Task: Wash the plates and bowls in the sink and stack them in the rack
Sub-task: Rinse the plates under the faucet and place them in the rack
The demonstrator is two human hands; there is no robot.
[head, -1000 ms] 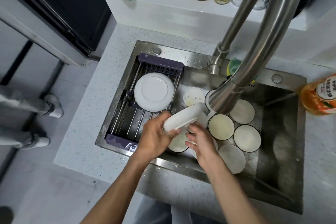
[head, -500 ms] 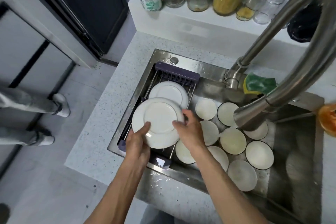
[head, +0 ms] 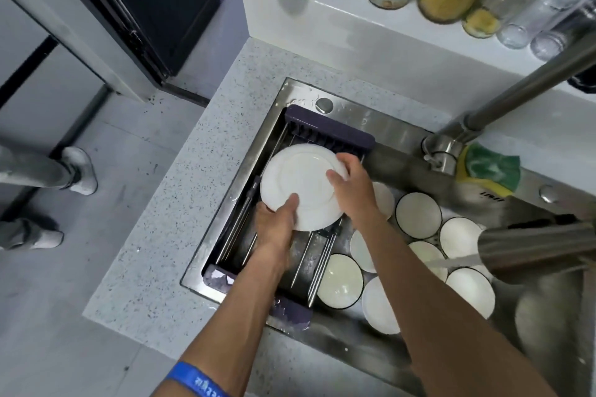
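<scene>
Both hands hold the round white ceramic plate (head: 300, 187) face-down, flat over the far end of the purple-framed wire rack (head: 329, 135): left hand (head: 277, 222) grips its near rim, right hand (head: 350, 185) its right rim.

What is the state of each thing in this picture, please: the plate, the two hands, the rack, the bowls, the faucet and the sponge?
plate: upside down, held over the rack
left hand: grips the plate's near edge
right hand: holds the plate's right edge
rack: set across the sink's left side
bowls: upright in the sink basin
faucet: running, water flows out
sponge: lies on the sink ledge, untouched
</scene>
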